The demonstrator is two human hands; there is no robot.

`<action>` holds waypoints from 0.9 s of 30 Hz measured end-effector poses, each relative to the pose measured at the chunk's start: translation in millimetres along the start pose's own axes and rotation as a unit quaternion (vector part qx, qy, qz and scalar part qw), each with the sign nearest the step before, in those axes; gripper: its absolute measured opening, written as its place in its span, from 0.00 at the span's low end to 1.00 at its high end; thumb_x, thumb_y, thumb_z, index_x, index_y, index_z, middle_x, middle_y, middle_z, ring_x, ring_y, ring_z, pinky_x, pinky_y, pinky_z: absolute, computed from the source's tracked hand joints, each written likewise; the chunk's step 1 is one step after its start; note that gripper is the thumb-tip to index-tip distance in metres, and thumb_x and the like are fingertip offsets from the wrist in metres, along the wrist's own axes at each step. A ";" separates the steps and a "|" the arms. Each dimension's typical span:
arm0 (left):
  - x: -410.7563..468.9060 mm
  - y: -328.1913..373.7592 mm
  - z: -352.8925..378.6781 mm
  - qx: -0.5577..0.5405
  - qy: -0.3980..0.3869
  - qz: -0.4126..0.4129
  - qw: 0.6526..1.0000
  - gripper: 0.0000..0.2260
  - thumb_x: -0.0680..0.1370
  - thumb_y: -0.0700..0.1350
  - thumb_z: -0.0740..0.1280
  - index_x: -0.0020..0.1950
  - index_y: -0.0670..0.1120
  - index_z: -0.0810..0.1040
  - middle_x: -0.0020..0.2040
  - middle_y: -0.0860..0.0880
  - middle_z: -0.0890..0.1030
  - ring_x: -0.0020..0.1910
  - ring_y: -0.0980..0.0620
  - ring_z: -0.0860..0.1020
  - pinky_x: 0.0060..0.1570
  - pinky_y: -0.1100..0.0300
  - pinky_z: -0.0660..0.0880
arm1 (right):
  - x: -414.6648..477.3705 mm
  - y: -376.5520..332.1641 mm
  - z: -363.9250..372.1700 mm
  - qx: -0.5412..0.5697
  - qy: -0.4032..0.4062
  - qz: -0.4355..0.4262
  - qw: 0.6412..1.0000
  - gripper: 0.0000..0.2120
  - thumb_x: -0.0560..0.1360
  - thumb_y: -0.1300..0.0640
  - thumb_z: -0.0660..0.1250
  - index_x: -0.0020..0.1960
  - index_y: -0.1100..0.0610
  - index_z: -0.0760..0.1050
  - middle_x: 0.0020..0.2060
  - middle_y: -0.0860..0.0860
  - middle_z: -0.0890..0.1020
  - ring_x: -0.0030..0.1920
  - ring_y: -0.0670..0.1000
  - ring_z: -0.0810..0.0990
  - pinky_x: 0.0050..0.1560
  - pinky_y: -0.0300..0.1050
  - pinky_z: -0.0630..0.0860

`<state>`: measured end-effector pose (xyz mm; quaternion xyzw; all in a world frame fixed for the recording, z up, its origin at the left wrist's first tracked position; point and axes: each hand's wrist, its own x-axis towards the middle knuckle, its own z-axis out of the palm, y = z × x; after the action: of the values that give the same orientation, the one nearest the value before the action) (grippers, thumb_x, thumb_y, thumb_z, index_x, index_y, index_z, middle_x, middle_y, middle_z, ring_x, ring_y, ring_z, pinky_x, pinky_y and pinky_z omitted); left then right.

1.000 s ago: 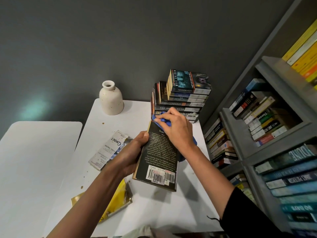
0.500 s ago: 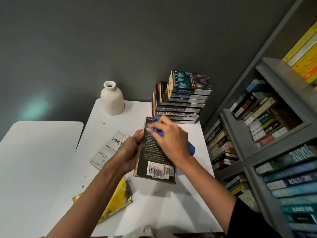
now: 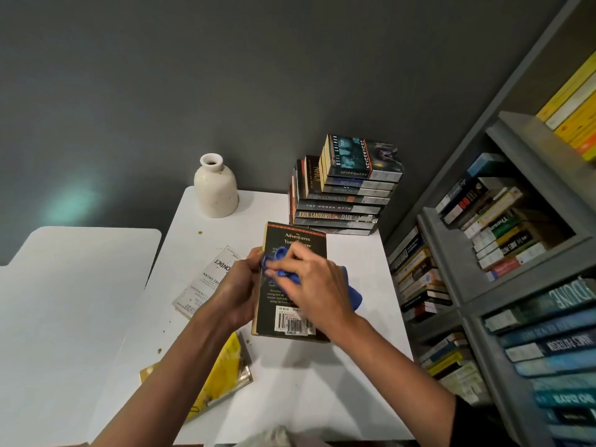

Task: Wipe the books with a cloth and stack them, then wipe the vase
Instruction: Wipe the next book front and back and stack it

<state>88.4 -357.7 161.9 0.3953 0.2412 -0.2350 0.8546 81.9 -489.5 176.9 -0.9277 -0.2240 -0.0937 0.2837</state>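
Cream vase [image 3: 215, 191] (upright) near book stack [image 3: 342, 201]

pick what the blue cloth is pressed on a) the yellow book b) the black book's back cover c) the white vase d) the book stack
b: the right hand holds the blue cloth against the black book, barcode side up, while the left hand grips its left edge.
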 end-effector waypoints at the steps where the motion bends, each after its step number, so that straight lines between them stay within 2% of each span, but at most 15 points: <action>1: -2.1 -1.0 2.1 -0.003 0.000 -0.014 1.000 0.18 0.83 0.48 0.53 0.53 0.38 0.79 0.37 0.39 0.83 0.30 0.45 0.82 0.30 0.56 0.81 | 4.2 1.7 -0.6 -0.002 0.000 0.010 1.000 0.08 0.75 0.47 0.68 0.51 0.48 0.83 0.40 0.45 0.75 0.38 0.48 0.76 0.34 0.43 0.71; 3: -2.7 -2.1 6.5 -0.009 -0.031 -0.027 0.999 0.25 0.83 0.50 0.54 0.42 0.38 0.85 0.36 0.38 0.83 0.30 0.44 0.83 0.29 0.55 0.81 | 16.7 5.4 -2.3 -0.014 0.022 0.030 0.999 0.09 0.75 0.47 0.68 0.51 0.49 0.83 0.41 0.45 0.76 0.38 0.49 0.77 0.33 0.43 0.70; 5: -1.8 -1.1 10.8 -0.005 -0.063 -0.019 0.998 0.30 0.83 0.51 0.52 0.35 0.39 0.86 0.35 0.38 0.84 0.30 0.44 0.83 0.29 0.56 0.81 | 23.2 6.2 -3.7 -0.021 0.042 0.035 0.998 0.09 0.75 0.48 0.68 0.51 0.50 0.83 0.41 0.46 0.76 0.38 0.50 0.77 0.33 0.43 0.69; 7: 0.0 3.3 9.3 -0.004 -0.065 -0.011 0.998 0.30 0.83 0.54 0.51 0.36 0.41 0.86 0.36 0.39 0.84 0.30 0.45 0.83 0.30 0.56 0.81 | 17.7 2.3 -2.0 -0.011 0.035 0.019 0.999 0.09 0.75 0.49 0.68 0.52 0.49 0.83 0.41 0.47 0.76 0.38 0.50 0.77 0.33 0.44 0.70; 10: 2.2 5.2 0.8 0.021 -0.042 -0.018 0.999 0.22 0.82 0.55 0.55 0.50 0.41 0.81 0.40 0.40 0.84 0.34 0.45 0.84 0.33 0.55 0.81 | -3.8 -2.3 2.9 0.028 -0.007 -0.011 1.000 0.09 0.74 0.49 0.68 0.52 0.48 0.83 0.40 0.46 0.75 0.38 0.47 0.76 0.34 0.40 0.67; 13: 1.8 -1.4 -2.3 0.033 -0.034 -0.022 0.999 0.20 0.82 0.54 0.54 0.55 0.40 0.78 0.42 0.41 0.85 0.35 0.46 0.84 0.31 0.56 0.81 | -15.2 1.0 0.4 0.058 -0.054 -0.037 0.996 0.09 0.74 0.47 0.68 0.51 0.47 0.84 0.39 0.45 0.75 0.39 0.45 0.76 0.35 0.37 0.67; 16: 2.1 -7.0 3.1 0.016 -0.042 -0.024 0.999 0.21 0.82 0.54 0.55 0.60 0.40 0.77 0.46 0.37 0.84 0.37 0.43 0.84 0.35 0.53 0.82 | -3.3 14.2 -3.5 0.047 -0.021 -0.002 0.999 0.09 0.74 0.46 0.69 0.52 0.46 0.83 0.40 0.44 0.75 0.39 0.46 0.76 0.36 0.45 0.74; 18: 3.2 -5.4 7.1 0.015 -0.045 -0.028 0.998 0.21 0.82 0.54 0.55 0.57 0.40 0.79 0.45 0.36 0.84 0.38 0.43 0.84 0.38 0.52 0.82 | 5.9 17.1 -5.3 0.027 0.028 0.027 0.999 0.09 0.74 0.47 0.69 0.52 0.46 0.83 0.40 0.44 0.75 0.38 0.46 0.76 0.36 0.47 0.75; 20: 3.6 -0.2 8.6 0.025 -0.042 -0.025 0.998 0.21 0.82 0.54 0.55 0.51 0.40 0.80 0.41 0.37 0.84 0.35 0.44 0.84 0.35 0.54 0.82 | 3.9 10.3 -3.5 0.013 0.044 0.016 0.999 0.09 0.74 0.48 0.70 0.52 0.47 0.83 0.40 0.44 0.75 0.37 0.45 0.75 0.34 0.36 0.69; 21: 3.5 2.3 7.6 0.034 -0.041 -0.022 0.998 0.21 0.82 0.54 0.55 0.50 0.40 0.81 0.40 0.38 0.84 0.33 0.45 0.83 0.33 0.55 0.82 | -1.7 5.5 -2.2 0.013 0.038 -0.001 0.999 0.08 0.74 0.49 0.70 0.52 0.47 0.84 0.39 0.44 0.75 0.37 0.45 0.74 0.33 0.31 0.64; 24: 3.6 3.7 1.2 0.044 -0.036 -0.012 0.998 0.23 0.82 0.54 0.55 0.44 0.40 0.83 0.39 0.41 0.85 0.32 0.47 0.83 0.29 0.58 0.80 | -25.7 -0.3 3.1 0.056 -0.003 -0.044 0.997 0.09 0.74 0.48 0.70 0.51 0.48 0.84 0.39 0.45 0.75 0.39 0.44 0.74 0.34 0.28 0.60; 26: 2.8 -0.7 0.2 0.037 -0.044 -0.008 0.998 0.25 0.82 0.54 0.55 0.41 0.40 0.85 0.40 0.41 0.85 0.33 0.48 0.83 0.30 0.60 0.80 | -32.6 2.7 4.8 0.072 -0.017 -0.050 0.996 0.11 0.74 0.46 0.67 0.52 0.48 0.83 0.40 0.44 0.75 0.39 0.44 0.75 0.35 0.26 0.63; 27: 1.6 -3.9 1.9 0.033 -0.051 -0.006 0.998 0.25 0.82 0.54 0.54 0.42 0.41 0.85 0.40 0.41 0.85 0.33 0.47 0.83 0.31 0.59 0.80 | -31.1 5.9 5.1 0.073 -0.015 -0.043 0.996 0.12 0.75 0.45 0.66 0.53 0.47 0.83 0.40 0.44 0.74 0.40 0.44 0.75 0.36 0.30 0.69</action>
<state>87.8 -361.8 159.8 0.4089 0.1915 -0.2680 0.8511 57.5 -502.3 160.5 -0.8951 -0.2745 -0.0750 0.3431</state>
